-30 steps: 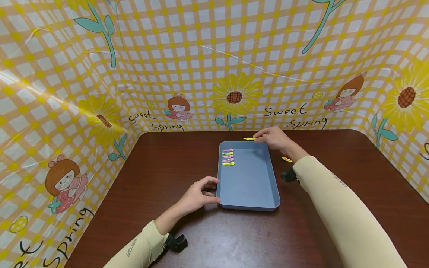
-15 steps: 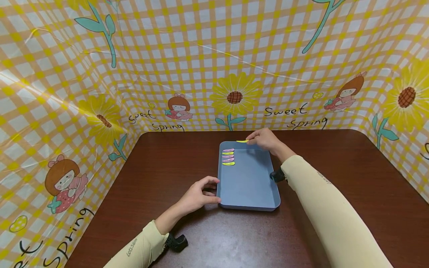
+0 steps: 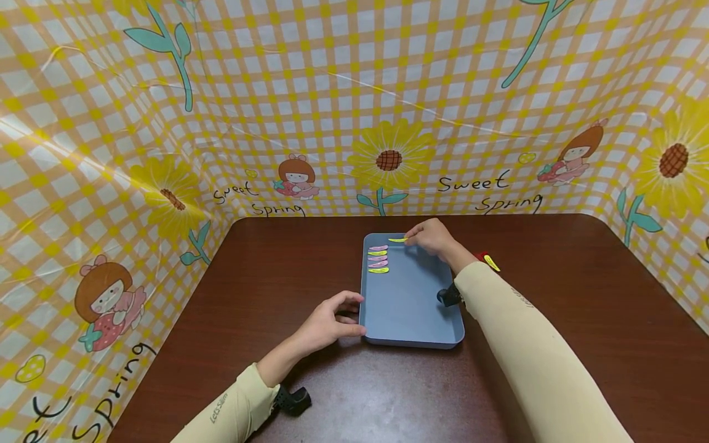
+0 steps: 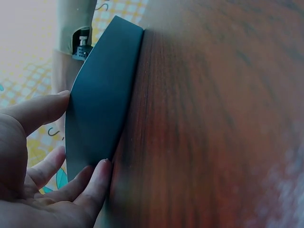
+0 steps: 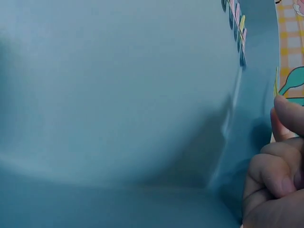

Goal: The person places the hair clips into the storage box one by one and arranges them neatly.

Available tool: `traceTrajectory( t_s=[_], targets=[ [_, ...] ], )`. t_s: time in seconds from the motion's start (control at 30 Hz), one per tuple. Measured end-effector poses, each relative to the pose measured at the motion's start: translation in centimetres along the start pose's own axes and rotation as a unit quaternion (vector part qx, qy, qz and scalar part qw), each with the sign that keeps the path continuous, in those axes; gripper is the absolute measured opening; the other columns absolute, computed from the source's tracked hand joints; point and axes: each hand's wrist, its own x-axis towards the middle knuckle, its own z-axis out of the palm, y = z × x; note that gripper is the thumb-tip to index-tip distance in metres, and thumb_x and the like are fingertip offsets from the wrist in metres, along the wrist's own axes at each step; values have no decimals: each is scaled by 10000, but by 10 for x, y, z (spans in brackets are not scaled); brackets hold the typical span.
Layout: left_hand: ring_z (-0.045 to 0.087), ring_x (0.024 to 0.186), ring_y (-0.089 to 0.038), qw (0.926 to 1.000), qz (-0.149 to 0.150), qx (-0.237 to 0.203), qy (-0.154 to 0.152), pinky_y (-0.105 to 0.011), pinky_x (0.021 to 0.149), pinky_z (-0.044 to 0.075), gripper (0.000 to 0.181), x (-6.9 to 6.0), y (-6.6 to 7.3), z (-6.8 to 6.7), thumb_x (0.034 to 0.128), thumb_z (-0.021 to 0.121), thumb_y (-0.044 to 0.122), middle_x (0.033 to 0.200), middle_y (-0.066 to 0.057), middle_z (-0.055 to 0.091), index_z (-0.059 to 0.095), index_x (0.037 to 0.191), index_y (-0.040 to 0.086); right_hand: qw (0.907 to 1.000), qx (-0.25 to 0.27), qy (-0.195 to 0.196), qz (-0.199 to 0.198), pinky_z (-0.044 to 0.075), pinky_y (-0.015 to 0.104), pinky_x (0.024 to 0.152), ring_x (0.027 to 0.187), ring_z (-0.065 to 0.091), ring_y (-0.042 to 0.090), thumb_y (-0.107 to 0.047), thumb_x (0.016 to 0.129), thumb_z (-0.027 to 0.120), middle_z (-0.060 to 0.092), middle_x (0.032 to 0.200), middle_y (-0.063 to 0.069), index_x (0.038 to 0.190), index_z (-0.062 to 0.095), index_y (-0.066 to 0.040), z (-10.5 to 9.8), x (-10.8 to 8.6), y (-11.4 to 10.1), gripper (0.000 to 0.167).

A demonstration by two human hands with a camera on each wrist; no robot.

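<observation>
A grey-blue rectangular tray (image 3: 410,307) lies on the table. My left hand (image 3: 323,324) rests its thumb and fingertips against the outside of the tray's left wall; the left wrist view shows the fingers (image 4: 99,183) touching that wall (image 4: 102,95). Between thumb and forefinger, my right hand (image 3: 434,237) pinches one end of a yellow snap hair clip (image 3: 397,240) over the tray's far end. In the right wrist view the clip (image 5: 276,81) shows as a thin yellow sliver. Pink and yellow hair clips (image 3: 378,259) form a column along the tray's left side.
Beyond the tray's right side, another yellow hair clip (image 3: 491,263) and something red (image 3: 481,256) lie partly behind my right forearm. The dark wooden table (image 3: 266,264) meets a checked yellow cloth backdrop (image 3: 327,135) at the back.
My right hand has carried the yellow hair clip leftward from beyond the tray's far rim, then nearer, over the tray's inside. The left hand and tray stay put.
</observation>
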Motion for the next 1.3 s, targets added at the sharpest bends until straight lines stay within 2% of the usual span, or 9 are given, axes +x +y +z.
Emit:
traceTrajectory(
  t_s=[0.23, 0.47, 0.6, 0.77, 0.87, 1.1, 1.2, 1.3],
  targets=[
    [634, 1147, -287, 10000, 27, -39, -21, -336, 950, 552, 564, 1, -1, 0, 839, 832, 138, 1331, -124, 595, 572, 1337, 82, 9991, -82, 416, -8, 283, 282, 506, 563, 337, 138, -106, 904, 721, 526, 742, 4, 1039, 755, 22, 11, 0, 2, 189],
    [638, 1137, -268, 10000, 0, -13, -28, -336, 948, 552, 567, 0, -1, 1, 836, 837, 144, 1323, -111, 600, 574, 1336, 88, 9984, -122, 531, 169, 353, 282, 521, 632, 444, 178, -89, 923, 690, 640, 953, 111, 1073, 749, 27, 19, -7, 3, 198],
    [636, 1133, -242, 10000, 3, -13, 3, -333, 948, 552, 573, 0, 1, 1, 828, 844, 149, 1314, -84, 606, 577, 1333, 97, 9976, -98, 647, 231, 359, 277, 513, 626, 448, 184, -92, 932, 674, 640, 976, 140, 1066, 741, 31, 22, -9, 3, 193],
    [637, 1135, -236, 10000, -29, -12, 12, -341, 953, 550, 580, -1, 2, 0, 832, 841, 158, 1319, -78, 605, 573, 1342, 96, 9955, 33, 778, 531, 338, 273, 497, 571, 419, 171, -111, 943, 663, 584, 844, 91, 1075, 734, 10, 26, -8, 3, 193],
    [638, 1137, -246, 10000, 1, 16, 9, -343, 954, 551, 579, -1, 2, 1, 835, 838, 154, 1323, -87, 602, 569, 1343, 83, 9942, 21, 843, 661, 343, 270, 493, 558, 425, 168, -116, 948, 658, 574, 820, 81, 1082, 733, 4, 29, -7, 4, 195],
    [629, 1156, -274, 10000, 43, -26, -42, -336, 956, 549, 586, 0, 0, 0, 837, 836, 151, 1335, -111, 595, 560, 1347, 66, 9918, -380, 1054, 616, 399, 278, 542, 683, 502, 200, -132, 939, 667, 686, 1009, 150, 1071, 759, -8, 35, -9, 5, 203],
    [622, 1165, -294, 9999, 78, -42, -51, -357, 961, 549, 578, 0, 1, 0, 840, 832, 147, 1339, -131, 591, 560, 1342, 59, 9912, -381, 1141, 560, 418, 289, 567, 738, 532, 223, -123, 936, 675, 704, 1063, 172, 1073, 765, -5, 37, -11, 5, 202],
    [619, 1167, -289, 10000, 68, -17, -47, -360, 963, 548, 574, 0, 1, 0, 840, 832, 148, 1338, -125, 592, 561, 1339, 64, 9908, -349, 1208, 505, 464, 304, 644, 860, 583, 255, -108, 937, 672, 710, 1117, 188, 1076, 764, 7, 39, -14, 4, 203]
  ],
)
